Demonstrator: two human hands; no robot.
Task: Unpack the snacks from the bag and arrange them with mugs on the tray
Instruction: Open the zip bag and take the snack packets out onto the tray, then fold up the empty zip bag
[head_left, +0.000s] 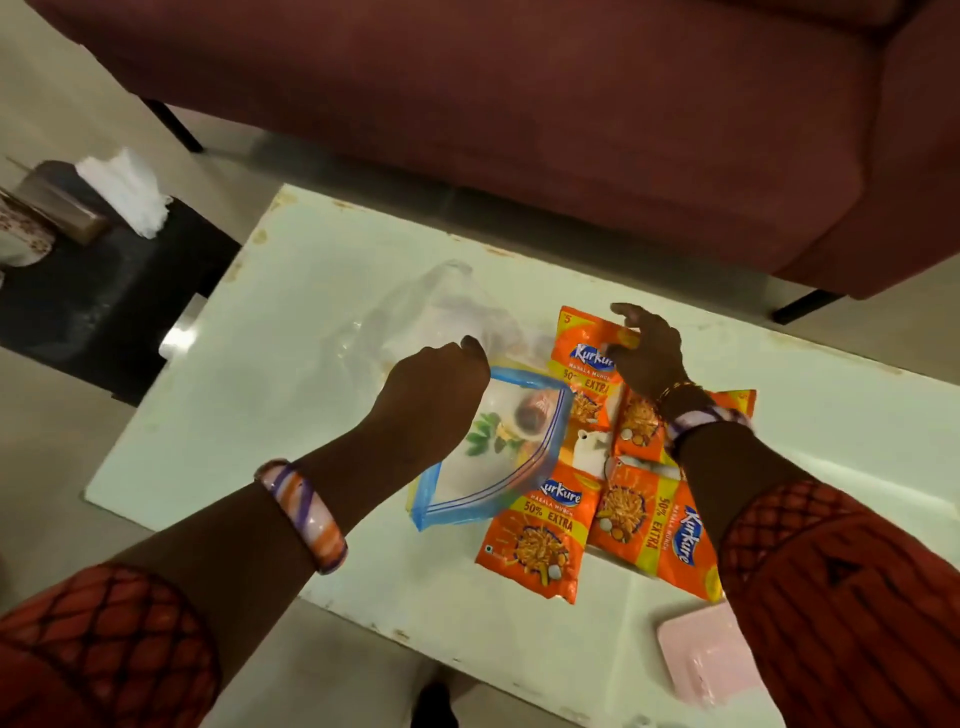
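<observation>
Snack packets (535, 535) out of bag already, four or five orange ones spread flat on table (291, 332) beside and partly over tray (498, 447). Tray white with blue rim, floral print, lying flat mid-table, bare in the middle. Clear plastic bag (426, 306) crumpled and apparently empty, just beyond tray. No mugs seen on table; a patterned cup-like thing at far left edge, too cut off to tell. Unpacking judged done; arranging packets on tray and fetching mugs left. Left hand (436, 389) over tray's far corner, fingers curled in loosely, nothing clearly pinched, maybe touching bag edge, cannot tell. Right hand (649, 353) fingers spread wide, palm down on topmost packet (587, 358), resting on it, not gripped. Pink lidded box (706, 660) at near right corner, untouched.
</observation>
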